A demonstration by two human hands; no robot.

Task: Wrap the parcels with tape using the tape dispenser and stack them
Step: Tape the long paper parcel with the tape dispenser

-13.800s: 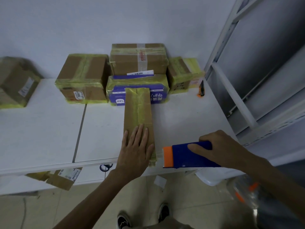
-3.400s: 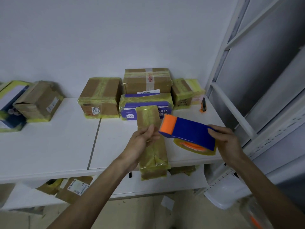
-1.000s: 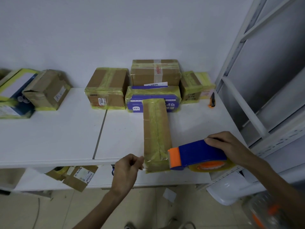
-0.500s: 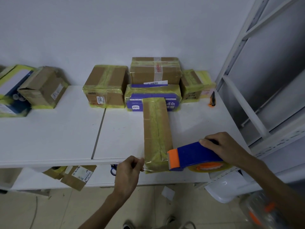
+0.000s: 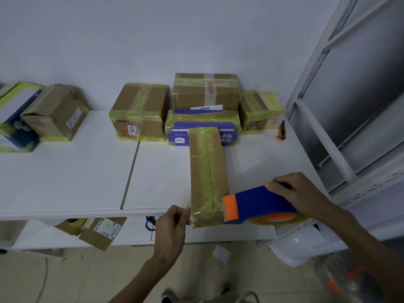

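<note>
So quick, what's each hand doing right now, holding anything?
Left hand: fingers pinched, apparently on a clear tape end at the near end of the long parcel.
Right hand: gripping the tape dispenser.

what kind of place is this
Likely a parcel packing or shipping room: taped cardboard boxes lined along a white table, a tape dispenser in the right hand, and metal shelving alongside.

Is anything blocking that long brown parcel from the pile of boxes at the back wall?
Nothing visible does. The long parcel points straight at the purple parcel in the pile, bare table either side. The left hand pinches tape and the right hand holds the tape dispenser at its near end.
</note>
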